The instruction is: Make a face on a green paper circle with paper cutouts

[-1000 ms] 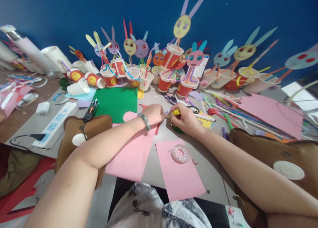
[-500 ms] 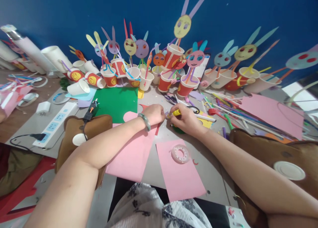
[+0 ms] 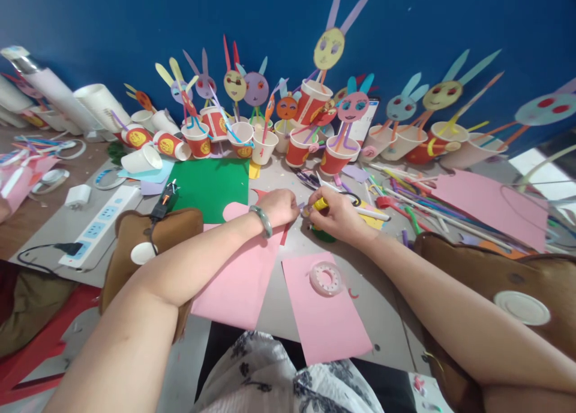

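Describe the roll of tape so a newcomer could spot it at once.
Find the right hand over the grey table. Nearer the person lies a pink sheet; the roll of tape rests on its far half, a pale ring, pink showing through its hole, unlike the flat paper around it.

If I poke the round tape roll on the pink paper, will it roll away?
Probably not: the tape roll lies flat, so it would likely slide instead. The pink paper under it looks like a thin sheet, so it might shift too. With its open middle, the roll seems likely to be light.
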Tool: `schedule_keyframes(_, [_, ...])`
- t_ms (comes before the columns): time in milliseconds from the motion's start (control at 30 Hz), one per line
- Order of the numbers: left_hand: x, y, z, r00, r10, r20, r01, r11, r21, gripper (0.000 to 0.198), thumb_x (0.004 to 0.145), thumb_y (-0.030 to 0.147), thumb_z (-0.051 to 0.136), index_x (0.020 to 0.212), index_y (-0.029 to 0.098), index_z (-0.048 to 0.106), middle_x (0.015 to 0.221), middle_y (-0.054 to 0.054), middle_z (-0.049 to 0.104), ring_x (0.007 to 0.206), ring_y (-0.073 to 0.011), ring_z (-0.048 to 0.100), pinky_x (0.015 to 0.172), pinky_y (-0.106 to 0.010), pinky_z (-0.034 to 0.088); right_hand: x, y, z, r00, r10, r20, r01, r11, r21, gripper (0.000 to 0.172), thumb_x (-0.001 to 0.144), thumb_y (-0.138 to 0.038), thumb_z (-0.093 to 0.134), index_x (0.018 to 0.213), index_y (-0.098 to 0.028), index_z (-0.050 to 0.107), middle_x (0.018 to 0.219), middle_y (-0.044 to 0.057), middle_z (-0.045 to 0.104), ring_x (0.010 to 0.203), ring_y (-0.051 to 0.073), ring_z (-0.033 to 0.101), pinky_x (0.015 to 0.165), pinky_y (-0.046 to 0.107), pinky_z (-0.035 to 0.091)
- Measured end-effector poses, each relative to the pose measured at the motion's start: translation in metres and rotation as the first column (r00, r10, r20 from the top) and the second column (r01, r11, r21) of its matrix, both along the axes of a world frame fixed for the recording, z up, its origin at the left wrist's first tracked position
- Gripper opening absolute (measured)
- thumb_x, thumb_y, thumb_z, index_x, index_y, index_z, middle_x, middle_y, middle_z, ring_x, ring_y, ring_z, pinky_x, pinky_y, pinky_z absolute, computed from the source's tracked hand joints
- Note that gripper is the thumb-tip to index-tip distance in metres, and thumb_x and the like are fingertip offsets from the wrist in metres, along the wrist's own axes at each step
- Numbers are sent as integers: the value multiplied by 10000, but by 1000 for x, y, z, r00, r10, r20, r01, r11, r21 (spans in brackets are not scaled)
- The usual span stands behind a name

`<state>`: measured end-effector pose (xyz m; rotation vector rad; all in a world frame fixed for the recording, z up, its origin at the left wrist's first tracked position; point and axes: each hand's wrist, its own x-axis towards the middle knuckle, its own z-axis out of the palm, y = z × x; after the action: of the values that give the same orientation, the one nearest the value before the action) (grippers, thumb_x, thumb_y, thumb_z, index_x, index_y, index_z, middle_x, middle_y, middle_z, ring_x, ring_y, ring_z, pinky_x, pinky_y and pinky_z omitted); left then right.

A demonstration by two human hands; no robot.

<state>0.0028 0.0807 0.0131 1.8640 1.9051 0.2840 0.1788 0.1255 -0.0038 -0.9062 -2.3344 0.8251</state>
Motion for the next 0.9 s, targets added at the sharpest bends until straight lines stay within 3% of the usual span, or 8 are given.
schedule_keyframes(133, [0,0,1,1000,3,6,-3,1000,-1,188,819,259,587,845,150,738,814,-97,739,763,-196,648,670,-272,437,3,3,-1,998,-58,-3,58,997,52,92,729,-220,595,789,-223,525,617,-23,568,522,136,499,540,277,398])
schedule_keyframes(300, [-2,4,1,999,10,37,-9,999,-35,167,788,249,614,777,145,743,705,-76,702,672,-174,598,620,-267,396,3,6,-7,977,-149,-154,168,979,119,77,792,-255,587,855,-233,547,866,46,672,703,180,604,637,306,478])
schedule_keyframes(633, [-6,12,3,994,0,109,9,996,-89,176,784,245,632,658,133,684,537,-9,575,558,-122,483,559,-253,320,-4,3,-15,993,-11,-120,25,993,112,96,877,-294,569,932,-231,524,921,70,659,780,208,624,683,334,507])
schedule_keyframes(900, [-6,12,1,993,17,119,-8,997,-82,132,736,229,626,629,155,649,525,4,546,551,-126,478,545,-261,302,-2,6,-14,994,-82,-68,88,992,93,95,862,-288,558,907,-232,495,845,37,632,641,167,592,642,310,484])
